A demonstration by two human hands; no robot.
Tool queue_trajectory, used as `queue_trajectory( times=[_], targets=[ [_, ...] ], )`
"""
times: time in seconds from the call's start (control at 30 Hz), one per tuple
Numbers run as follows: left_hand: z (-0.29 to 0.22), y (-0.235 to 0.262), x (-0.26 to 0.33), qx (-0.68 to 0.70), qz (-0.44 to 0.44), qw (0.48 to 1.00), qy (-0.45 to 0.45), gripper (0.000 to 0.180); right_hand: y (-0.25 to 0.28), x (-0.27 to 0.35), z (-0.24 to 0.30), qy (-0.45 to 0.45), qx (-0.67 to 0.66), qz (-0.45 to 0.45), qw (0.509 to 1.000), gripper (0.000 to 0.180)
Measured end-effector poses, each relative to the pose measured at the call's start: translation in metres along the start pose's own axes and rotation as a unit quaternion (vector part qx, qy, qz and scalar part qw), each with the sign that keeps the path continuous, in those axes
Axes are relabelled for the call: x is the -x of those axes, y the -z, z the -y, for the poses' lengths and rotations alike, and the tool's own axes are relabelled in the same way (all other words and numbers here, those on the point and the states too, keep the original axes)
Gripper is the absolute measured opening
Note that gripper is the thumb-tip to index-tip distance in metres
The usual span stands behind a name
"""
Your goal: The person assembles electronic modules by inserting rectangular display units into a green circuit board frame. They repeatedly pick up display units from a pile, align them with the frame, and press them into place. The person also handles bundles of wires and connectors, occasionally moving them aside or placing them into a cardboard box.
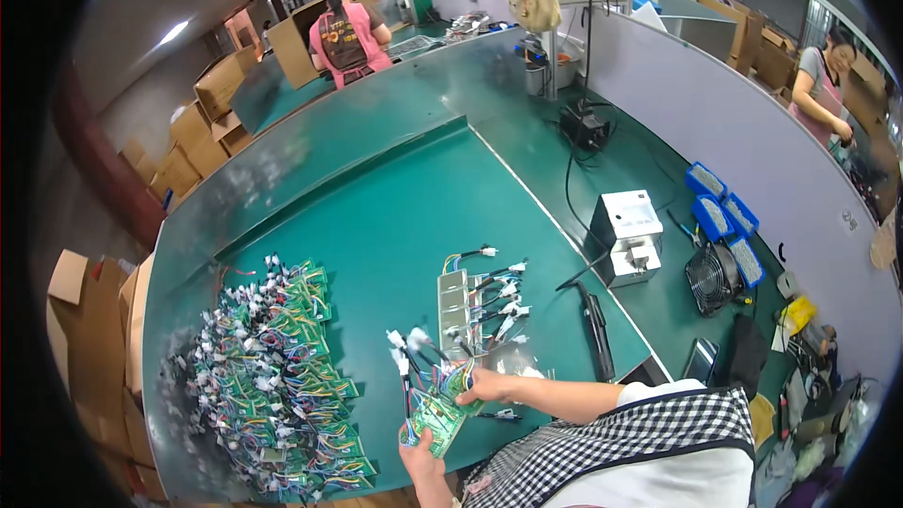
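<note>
My left hand [418,459] grips the lower edge of a small green circuit board [435,414] with coloured wires and white plugs sticking up from it. My right hand [486,385] pinches the board's upper end, close to the wires. Just beyond my hands lies a grey strip of boards [453,299] with wired white connectors fanning to its right. A clear plastic bag [513,357] rests beside my right hand. To my left sits a big pile of the same green wired boards [273,376].
A soldering iron [595,325] lies on the green mat right of the strip, with a white box unit [628,233], a small fan [712,278] and blue parts trays [724,218] beyond. Cardboard boxes [94,339] stand at left. Two other people work farther off.
</note>
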State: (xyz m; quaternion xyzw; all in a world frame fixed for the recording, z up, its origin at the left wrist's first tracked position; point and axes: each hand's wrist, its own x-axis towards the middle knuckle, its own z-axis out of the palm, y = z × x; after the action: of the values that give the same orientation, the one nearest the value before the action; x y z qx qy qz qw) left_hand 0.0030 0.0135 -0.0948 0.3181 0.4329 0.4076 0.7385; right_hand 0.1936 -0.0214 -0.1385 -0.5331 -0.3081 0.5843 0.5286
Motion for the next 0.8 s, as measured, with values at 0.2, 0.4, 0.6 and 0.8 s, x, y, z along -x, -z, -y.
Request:
queue_trajectory(
  times=[0.2,0.4,0.6,0.8],
  targets=[
    [0.022,-0.001,-0.009,-0.050,-0.053,0.997,-0.005,0.037,-0.004,0.012,0.003,-0.053,0.181,-0.045,0.981,0.036],
    [0.029,0.000,-0.015,-0.075,-0.189,0.974,-0.102,0.039,-0.025,0.028,0.059,-0.013,0.393,-0.124,0.911,0.040],
    [0.004,-0.005,-0.013,0.077,0.030,0.995,0.059,0.036,-0.026,0.012,0.067,-0.030,0.120,0.074,0.990,0.041],
    [0.018,-0.006,-0.008,-0.042,-0.166,0.982,-0.084,0.023,-0.072,0.002,0.043,0.031,0.112,0.019,0.993,0.041]
  ],
)
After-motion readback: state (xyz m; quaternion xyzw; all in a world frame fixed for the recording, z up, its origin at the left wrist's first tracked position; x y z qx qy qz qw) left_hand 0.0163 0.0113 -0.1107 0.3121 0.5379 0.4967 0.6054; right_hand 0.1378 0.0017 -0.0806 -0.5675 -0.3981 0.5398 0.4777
